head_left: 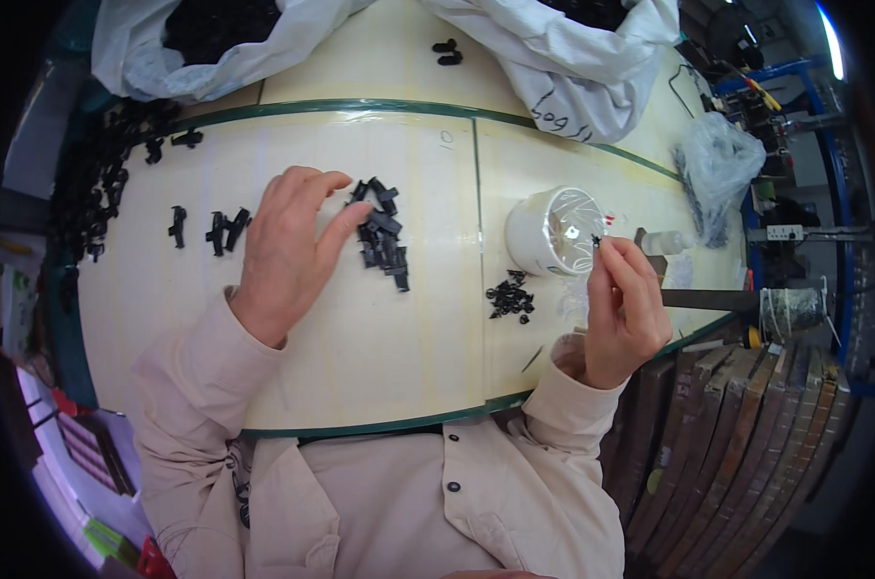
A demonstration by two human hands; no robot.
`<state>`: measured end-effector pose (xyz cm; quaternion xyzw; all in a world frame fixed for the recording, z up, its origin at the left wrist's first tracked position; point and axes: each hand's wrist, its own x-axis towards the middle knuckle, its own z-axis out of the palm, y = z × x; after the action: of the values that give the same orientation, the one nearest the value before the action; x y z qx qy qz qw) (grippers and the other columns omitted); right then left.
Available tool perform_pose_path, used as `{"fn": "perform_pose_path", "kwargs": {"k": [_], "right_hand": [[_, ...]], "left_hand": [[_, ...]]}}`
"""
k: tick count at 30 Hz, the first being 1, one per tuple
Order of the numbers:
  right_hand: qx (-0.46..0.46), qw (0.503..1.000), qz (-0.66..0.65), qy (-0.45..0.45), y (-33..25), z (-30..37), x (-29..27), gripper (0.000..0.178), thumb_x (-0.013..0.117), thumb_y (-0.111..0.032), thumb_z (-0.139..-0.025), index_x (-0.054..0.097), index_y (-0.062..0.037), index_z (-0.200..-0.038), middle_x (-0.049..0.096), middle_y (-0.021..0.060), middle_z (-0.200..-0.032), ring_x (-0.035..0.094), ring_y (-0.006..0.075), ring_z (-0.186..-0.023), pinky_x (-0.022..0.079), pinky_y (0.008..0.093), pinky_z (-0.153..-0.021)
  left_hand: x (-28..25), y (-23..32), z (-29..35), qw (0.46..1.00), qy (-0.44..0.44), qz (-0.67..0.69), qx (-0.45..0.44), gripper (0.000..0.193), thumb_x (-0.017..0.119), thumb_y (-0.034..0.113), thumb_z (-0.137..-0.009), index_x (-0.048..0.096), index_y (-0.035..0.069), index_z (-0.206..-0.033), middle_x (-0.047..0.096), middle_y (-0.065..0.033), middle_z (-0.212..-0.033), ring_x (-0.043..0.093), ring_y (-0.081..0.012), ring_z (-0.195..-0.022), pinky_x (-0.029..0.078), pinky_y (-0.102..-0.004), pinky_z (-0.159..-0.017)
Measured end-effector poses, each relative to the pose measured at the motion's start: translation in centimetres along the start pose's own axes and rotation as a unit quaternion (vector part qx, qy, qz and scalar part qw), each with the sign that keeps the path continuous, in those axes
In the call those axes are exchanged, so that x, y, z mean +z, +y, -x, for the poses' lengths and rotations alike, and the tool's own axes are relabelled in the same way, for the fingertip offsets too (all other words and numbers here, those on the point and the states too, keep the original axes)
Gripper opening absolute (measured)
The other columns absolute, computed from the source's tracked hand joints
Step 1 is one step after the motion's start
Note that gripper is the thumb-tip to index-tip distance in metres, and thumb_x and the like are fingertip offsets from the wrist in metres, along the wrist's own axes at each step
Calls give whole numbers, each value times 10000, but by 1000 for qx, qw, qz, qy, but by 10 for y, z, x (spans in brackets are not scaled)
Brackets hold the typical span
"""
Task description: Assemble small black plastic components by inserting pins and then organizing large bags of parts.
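Observation:
On the left side of the table, my left hand (297, 236) is open, thumb and forefinger spread at the edge of a pile of black plastic parts (384, 230). Its thumb tip meets or nearly meets the pile; I cannot tell which. My right hand (627, 314) pinches a small black plastic piece (597, 241) between thumb and forefinger, beside a white round tub (534, 232). Just below that tub lies a heap of small black pieces (510, 297). Several black parts (227, 230) lie left of my left hand.
Many black parts (95, 198) cover the table's far left. Two white sacks, one left (302, 43) and one right (592, 82), stand at the back, with black contents. A clear plastic bag (722, 159) sits at the right. Stacked brown boards (727, 425) stand below the table's right edge.

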<state>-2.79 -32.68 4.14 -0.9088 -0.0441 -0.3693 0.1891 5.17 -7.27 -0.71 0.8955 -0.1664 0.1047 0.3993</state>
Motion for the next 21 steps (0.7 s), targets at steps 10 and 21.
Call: {"fn": "perform_pose_path", "kwargs": {"k": [10, 21], "right_hand": [[-62, 982, 74, -161, 28, -5, -4, 210, 672, 42, -677, 626, -18, -873, 640, 86, -891, 638, 250, -668, 514, 295, -563], [-1, 975, -207, -83, -19, 3, -8, 276, 627, 184, -636, 641, 57, -880, 651, 190, -830, 635, 184, -636, 492, 231, -507]], "left_hand": [[8, -11, -7, 991, -90, 35, -98, 170, 721, 106, -714, 618, 6, -805, 590, -88, -769, 564, -210, -667, 456, -308, -618], [-46, 12, 11, 810, -214, 465, -286, 255, 551, 96, -888, 529, -15, -1117, 599, -13, -870, 544, -65, -717, 458, -204, -661]]}}
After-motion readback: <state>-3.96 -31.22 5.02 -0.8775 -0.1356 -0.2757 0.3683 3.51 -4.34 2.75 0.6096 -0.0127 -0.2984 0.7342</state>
